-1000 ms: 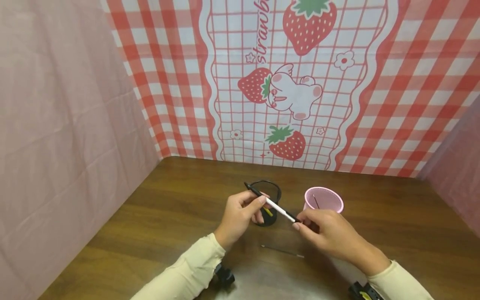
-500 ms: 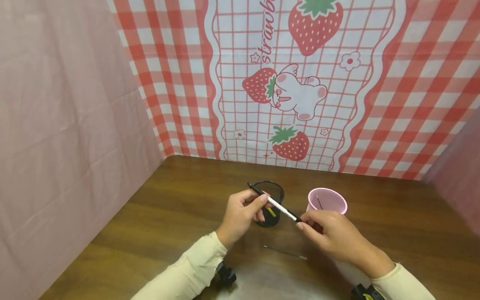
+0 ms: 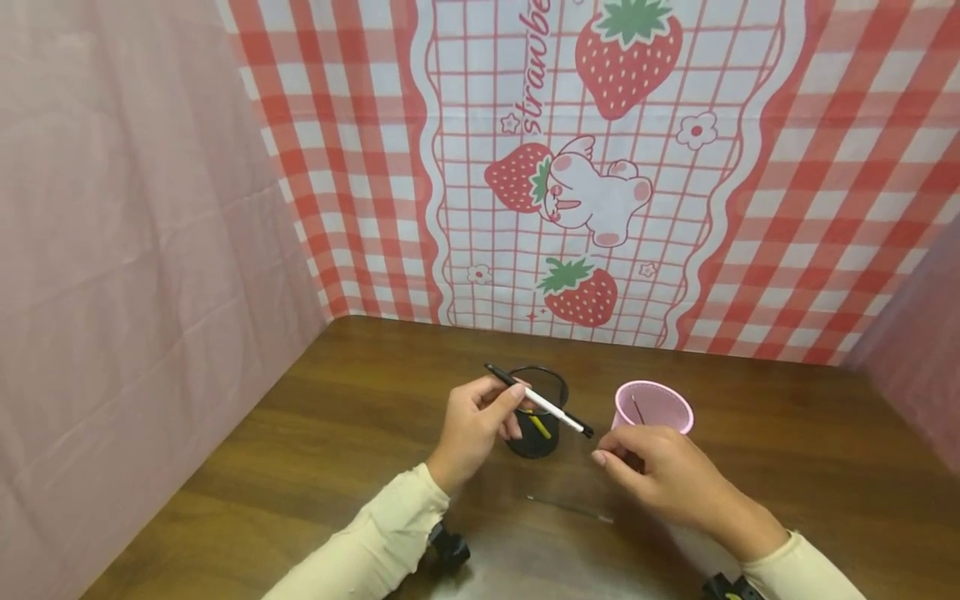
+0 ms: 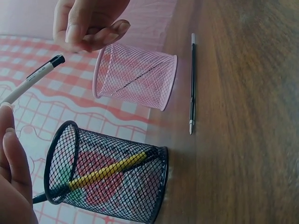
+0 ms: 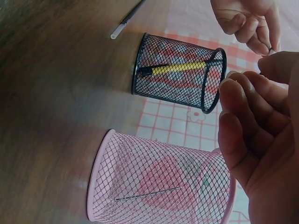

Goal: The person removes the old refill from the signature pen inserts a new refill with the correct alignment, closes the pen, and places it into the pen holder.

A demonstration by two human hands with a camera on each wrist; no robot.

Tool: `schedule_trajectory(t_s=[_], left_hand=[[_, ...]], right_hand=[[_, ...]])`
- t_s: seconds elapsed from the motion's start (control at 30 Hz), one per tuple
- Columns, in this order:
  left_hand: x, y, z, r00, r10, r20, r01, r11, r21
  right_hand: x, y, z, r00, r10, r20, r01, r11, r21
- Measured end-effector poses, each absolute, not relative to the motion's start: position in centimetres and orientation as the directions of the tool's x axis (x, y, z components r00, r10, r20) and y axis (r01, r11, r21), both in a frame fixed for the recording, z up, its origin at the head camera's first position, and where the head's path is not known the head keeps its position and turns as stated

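Note:
My left hand [image 3: 468,421] pinches a white and black pen [image 3: 551,408] between thumb and fingers, slanted over the black mesh pen holder [image 3: 534,440]. Its black clip end [image 4: 57,60] points toward my right hand [image 3: 667,471]. That hand hovers just off the pen's end, fingers loosely curled with nothing seen in them, in front of the pink mesh pen holder [image 3: 651,398]. A yellow and black pen [image 4: 107,171] leans inside the black holder. In the pink one stands a thin dark refill [image 4: 136,78]. Another refill [image 4: 193,79] lies on the table below the hands.
The brown wooden table [image 3: 315,450] ends at a red checked strawberry cloth [image 3: 360,167] behind the holders. Plain pink cloth [image 3: 135,250] hangs along the left, and more pink cloth [image 3: 915,325] along the right.
My right hand has let go of the pen's end, and a gap now shows between them. My left hand has drawn the pen slightly to the left.

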State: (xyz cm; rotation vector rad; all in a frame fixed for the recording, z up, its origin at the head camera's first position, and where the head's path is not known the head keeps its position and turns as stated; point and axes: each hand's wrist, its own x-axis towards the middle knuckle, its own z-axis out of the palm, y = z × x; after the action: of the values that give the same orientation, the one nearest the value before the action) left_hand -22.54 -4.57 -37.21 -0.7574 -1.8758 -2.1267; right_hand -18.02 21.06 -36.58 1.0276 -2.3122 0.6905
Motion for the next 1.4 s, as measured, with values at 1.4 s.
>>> schedule_trajectory(t_s=[1.4], left_hand=[[-24.9, -6.6, -37.5, -0.861, 0.034, 0.508, 0.501, -0.120, 0.857]], right_hand=[[-18.0, 21.2, -36.7, -0.577, -0.543, 0.610, -0.781, 0.586, -0.218]])
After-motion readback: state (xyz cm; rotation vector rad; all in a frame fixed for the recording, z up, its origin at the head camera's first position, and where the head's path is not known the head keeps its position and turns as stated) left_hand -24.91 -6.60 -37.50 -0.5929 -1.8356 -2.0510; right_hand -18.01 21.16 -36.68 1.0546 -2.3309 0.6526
